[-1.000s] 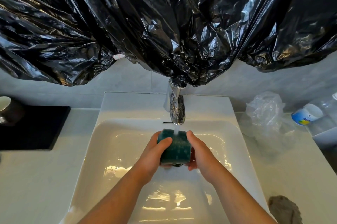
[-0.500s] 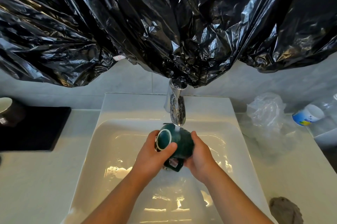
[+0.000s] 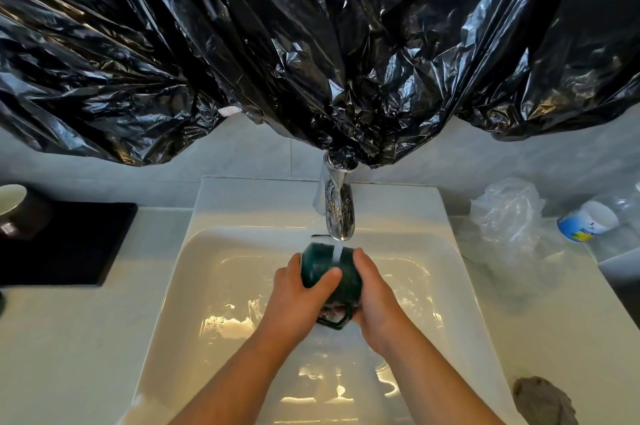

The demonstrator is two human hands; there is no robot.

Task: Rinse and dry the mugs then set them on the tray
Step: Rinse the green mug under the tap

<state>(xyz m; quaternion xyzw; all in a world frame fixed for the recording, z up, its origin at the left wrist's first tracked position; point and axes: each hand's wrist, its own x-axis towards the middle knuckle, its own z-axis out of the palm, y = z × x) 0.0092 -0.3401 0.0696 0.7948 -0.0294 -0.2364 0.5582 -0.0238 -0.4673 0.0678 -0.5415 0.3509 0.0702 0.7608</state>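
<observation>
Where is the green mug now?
In the head view the green mug is at the centre, above the white sink, under the running tap, held between left hand and right hand.

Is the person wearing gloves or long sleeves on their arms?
No. The left hand and right hand are bare, with no gloves or rings showing. The left forearm and right forearm are bare too, with no sleeve, watch or bracelet in view.
</observation>
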